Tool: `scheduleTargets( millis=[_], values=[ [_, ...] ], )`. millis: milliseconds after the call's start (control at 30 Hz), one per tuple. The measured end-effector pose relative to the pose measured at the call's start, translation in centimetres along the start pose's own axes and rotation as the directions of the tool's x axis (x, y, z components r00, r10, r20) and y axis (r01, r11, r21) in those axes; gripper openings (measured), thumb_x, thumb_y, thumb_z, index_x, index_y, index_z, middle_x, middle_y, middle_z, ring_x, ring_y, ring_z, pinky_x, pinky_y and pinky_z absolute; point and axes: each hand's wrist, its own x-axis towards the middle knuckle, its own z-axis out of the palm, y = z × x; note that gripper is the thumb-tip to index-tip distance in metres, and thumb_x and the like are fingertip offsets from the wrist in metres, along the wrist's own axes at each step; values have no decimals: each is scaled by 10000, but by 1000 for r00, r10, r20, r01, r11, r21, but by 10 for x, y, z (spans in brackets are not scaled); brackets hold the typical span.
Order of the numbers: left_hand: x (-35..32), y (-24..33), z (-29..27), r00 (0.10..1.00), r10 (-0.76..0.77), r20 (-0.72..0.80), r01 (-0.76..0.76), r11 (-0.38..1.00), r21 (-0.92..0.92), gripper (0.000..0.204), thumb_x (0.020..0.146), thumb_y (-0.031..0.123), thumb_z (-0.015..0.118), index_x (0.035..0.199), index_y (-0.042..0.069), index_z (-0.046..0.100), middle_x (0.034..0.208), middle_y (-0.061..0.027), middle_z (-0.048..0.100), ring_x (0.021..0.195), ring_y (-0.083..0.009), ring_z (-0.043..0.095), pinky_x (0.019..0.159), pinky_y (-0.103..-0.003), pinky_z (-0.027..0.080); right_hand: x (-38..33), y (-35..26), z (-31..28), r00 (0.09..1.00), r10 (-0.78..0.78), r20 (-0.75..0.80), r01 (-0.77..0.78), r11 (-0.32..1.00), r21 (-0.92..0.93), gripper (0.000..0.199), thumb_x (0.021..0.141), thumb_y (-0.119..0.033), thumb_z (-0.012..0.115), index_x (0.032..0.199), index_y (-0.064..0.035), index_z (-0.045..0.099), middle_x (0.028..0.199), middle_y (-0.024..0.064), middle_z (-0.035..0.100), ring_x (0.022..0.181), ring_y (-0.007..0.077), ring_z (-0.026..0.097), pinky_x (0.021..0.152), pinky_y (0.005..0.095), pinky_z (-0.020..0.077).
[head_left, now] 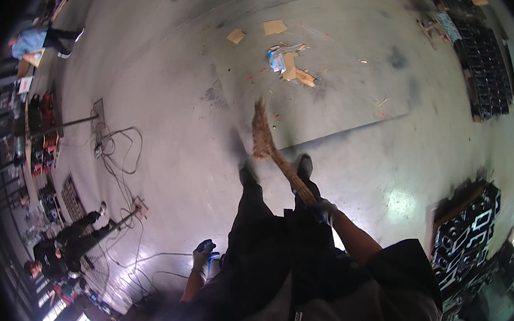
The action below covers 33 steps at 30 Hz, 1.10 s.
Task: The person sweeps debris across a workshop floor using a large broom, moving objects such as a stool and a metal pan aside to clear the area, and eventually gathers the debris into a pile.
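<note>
My right hand [323, 207], in a pale glove with blue on it, is wrapped round the handle of a short straw broom [291, 176]. The broom slants forward and left past my right leg. Its brownish bristles are at the far end, in front of my shoes; I cannot tell whether they touch the floor. Down by my left side hangs my left hand [203, 254], gloved in pale and blue. Its fingers look loosely apart, and nothing can be made out in them. Farther ahead lies a heap of cardboard scraps [289, 66] with a blue-and-white wrapper [276, 61].
Two flat cardboard pieces [274, 27] and small red bits lie beyond the heap. Loose cables [121, 150] and stands on bases are at left, where two people [70, 246] are. Racks of dark parts [485, 70] line the right; another stack [467, 233] is nearer.
</note>
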Motion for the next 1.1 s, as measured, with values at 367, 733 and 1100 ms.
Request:
scheduleTargets(
  millis=[367,733,1100],
  values=[
    [-72,-33,9,995,49,-82,-53,997,-50,309,820,178,614,1085,27,558,942,-96,613,824,-200,598,634,-355,520,94,-148,6,932,-358,58,-31,-238,-971,364,658,-277,634,963,-79,629,1000,161,616,949,305,592,815,399,472],
    [-86,-111,9,968,-177,-178,112,940,-323,274,792,147,620,1029,15,580,922,-77,609,824,-175,578,670,-311,480,80,-176,36,744,-661,-95,170,326,-930,300,728,-237,649,954,-89,519,819,134,628,744,240,597,670,363,487],
    [7,-20,-64,986,-125,-114,66,904,-422,278,803,154,613,1051,33,577,938,-60,599,830,-182,581,683,-331,501,113,-142,299,932,-279,231,123,-357,-926,343,739,-248,539,1060,-128,528,938,150,622,885,339,591,768,418,470]
  ],
)
